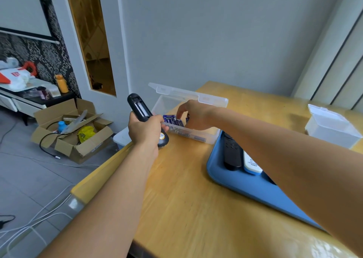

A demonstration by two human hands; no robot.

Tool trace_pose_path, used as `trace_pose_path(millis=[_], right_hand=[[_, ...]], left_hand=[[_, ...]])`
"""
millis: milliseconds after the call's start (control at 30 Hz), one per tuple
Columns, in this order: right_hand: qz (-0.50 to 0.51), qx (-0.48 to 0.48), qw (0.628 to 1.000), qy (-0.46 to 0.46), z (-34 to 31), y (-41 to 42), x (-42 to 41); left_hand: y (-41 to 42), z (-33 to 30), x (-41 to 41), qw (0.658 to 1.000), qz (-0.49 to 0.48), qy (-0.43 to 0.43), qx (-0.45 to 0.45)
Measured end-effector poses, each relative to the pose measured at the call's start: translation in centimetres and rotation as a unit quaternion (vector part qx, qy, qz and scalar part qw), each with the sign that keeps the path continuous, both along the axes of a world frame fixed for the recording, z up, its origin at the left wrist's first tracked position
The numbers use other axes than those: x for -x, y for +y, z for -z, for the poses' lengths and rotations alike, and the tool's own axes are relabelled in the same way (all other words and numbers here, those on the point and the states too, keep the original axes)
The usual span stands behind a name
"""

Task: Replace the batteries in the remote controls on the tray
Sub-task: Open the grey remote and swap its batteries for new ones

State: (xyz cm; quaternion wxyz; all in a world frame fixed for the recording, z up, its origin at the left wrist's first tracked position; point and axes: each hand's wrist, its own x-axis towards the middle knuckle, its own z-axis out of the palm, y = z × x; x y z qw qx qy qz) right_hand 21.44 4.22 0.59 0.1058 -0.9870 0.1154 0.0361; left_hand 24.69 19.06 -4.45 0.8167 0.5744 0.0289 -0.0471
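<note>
My left hand [146,129] grips a black remote control [140,108], held back side up with its battery compartment uncovered. My right hand [193,116] reaches down into a clear plastic box [208,137] with its lid hinged open, fingertips curled among several blue batteries [173,120]; whether they pinch one is hidden. On the blue tray [231,177] lie a second black remote [231,153] and a white remote [251,164], both partly covered by my right forearm.
A second, shut, white plastic box [332,128] stands at the far right of the wooden table [176,189]. Left of the table, on the floor, sit an open cardboard box [72,132] and loose cables [39,218]. The wall is close behind.
</note>
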Motion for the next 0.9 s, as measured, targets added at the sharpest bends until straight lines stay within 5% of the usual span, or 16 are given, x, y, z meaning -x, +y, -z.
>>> trace_pose_path(millis=[300,900], right_hand=[[-0.064,-0.085,0.991,-0.078,0.3,0.6,0.2],[-0.085,0.049,0.995,0.016,-0.9,3.0,-3.2]], left_hand=[[0.2,-0.5,0.1,0.998,-0.046,0.033,0.0],[0.2,-0.5,0.1,0.999,-0.037,0.028,0.006]])
